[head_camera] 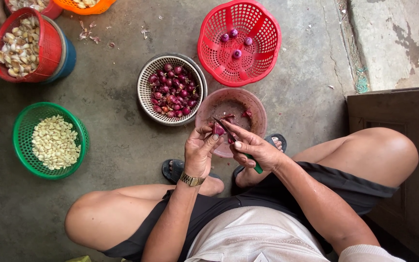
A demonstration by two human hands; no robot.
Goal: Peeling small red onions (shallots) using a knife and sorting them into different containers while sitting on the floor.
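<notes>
My left hand (pixel 201 150), with a gold watch at the wrist, pinches a small purple shallot (pixel 218 129). My right hand (pixel 253 146) grips a green-handled knife (pixel 238 143) whose blade touches the shallot. Both hands hover over a clear pink bowl (pixel 258 109) with purple peel scraps in it. A white woven basket (pixel 146 94) full of unpeeled shallots sits just beyond my left hand. Farther off, a red plastic basket (pixel 263 48) holds several peeled shallots.
A green basket (pixel 23 140) of peeled garlic cloves lies at the left. A red basket (pixel 49 46) of unpeeled garlic rests on a blue tub at the top left, beside an orange basket (pixel 86 7). My knees and sandalled feet flank the bowl; a dark wooden panel (pixel 398 111) stands on the right.
</notes>
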